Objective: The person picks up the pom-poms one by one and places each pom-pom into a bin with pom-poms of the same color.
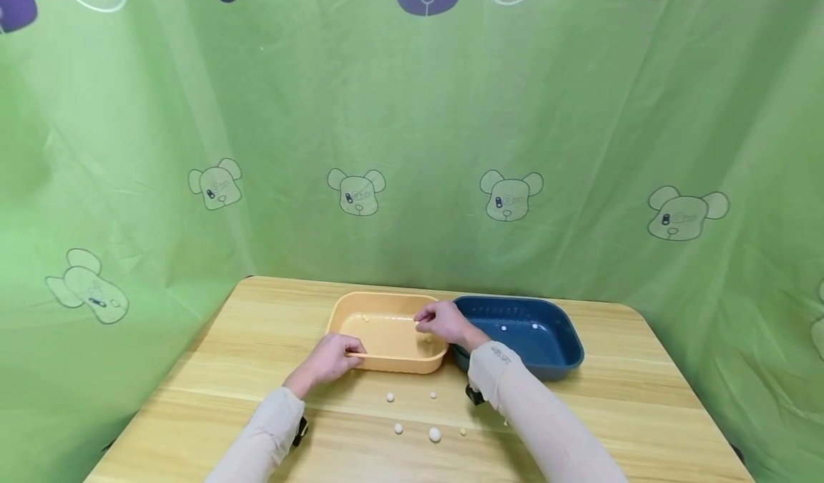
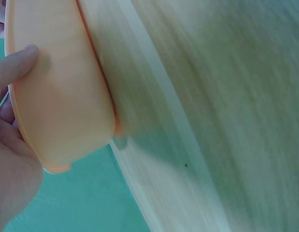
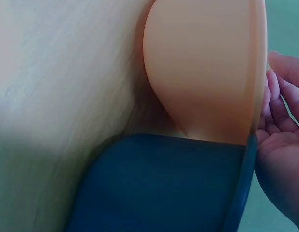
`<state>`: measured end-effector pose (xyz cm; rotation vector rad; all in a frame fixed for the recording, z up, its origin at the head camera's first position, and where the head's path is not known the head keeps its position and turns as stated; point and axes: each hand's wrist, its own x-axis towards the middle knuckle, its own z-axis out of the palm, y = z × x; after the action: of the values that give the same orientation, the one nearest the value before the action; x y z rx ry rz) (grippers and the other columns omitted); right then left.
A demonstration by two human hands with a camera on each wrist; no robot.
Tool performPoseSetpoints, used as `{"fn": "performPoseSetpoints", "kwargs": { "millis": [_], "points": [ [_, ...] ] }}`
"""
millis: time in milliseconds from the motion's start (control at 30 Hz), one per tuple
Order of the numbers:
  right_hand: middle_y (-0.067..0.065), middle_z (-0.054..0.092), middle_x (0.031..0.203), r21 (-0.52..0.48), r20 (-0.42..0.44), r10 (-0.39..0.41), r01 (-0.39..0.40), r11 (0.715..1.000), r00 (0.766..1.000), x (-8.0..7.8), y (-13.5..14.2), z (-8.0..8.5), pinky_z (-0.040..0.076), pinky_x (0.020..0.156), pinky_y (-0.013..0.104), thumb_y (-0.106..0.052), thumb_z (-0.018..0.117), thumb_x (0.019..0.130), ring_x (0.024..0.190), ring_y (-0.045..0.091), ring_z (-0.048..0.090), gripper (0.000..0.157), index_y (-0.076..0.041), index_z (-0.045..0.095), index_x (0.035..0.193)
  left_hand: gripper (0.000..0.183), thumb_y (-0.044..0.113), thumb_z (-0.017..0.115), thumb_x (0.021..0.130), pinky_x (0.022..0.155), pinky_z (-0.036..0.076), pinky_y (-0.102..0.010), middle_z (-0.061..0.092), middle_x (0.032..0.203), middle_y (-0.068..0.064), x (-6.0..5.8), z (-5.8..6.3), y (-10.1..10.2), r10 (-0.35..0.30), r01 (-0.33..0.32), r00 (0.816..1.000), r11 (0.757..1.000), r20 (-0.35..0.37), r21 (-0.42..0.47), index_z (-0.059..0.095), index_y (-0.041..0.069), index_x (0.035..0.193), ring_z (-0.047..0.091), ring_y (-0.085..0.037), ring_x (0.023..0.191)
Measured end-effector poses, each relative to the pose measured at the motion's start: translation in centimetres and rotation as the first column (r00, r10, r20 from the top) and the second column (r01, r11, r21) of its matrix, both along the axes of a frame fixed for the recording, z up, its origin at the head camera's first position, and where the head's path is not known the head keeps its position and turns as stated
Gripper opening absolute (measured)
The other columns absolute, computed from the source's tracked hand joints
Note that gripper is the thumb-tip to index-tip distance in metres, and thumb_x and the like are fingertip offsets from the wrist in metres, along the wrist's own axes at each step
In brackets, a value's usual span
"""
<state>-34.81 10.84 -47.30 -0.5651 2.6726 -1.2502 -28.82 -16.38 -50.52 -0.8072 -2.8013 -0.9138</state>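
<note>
My left hand [image 1: 331, 358] grips the near left rim of an orange plastic basin [image 1: 393, 363]; its thumb [image 2: 21, 63] lies on the outer wall and the other fingers go over the rim. Over the right end of that basin is my right hand [image 1: 445, 323], thumb and fingertips brought together on a small pale ball [image 3: 269, 67], mostly hidden by the fingers. A small ball [image 1: 366, 318] lies inside the orange basin near its back left. The dark blue basin [image 1: 556, 373] stands against the orange one's right side, holding small white balls [image 1: 503, 328].
Several small balls lie on the wooden table [image 1: 270, 333] in front of the basins, including a larger white ball [image 1: 435, 434] and a tiny yellowish ball [image 1: 463, 432]. A green curtain [image 1: 425, 254] with bear-head prints hangs behind the table and along both sides.
</note>
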Motion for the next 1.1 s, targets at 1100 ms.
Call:
{"fn": "performPoseSetpoints", "kwargs": {
  "millis": [1100],
  "points": [
    [-0.003,0.063,0.083,0.058,-0.073,0.103,-0.098,0.993,0.992,3.0,4.0,2.0,0.050,0.070,0.027,-0.011,0.067,0.086,0.076,0.011,0.057,0.011,-0.007,0.070,0.096,0.009,0.011,0.072,0.081,0.064,0.047,-0.024,0.063,0.072,0.015,-0.1,-0.2,0.0,0.000,-0.001,1.000,1.000,0.024,0.024,0.071,0.019,0.078,0.053,-0.001,0.063]
  ]
}}
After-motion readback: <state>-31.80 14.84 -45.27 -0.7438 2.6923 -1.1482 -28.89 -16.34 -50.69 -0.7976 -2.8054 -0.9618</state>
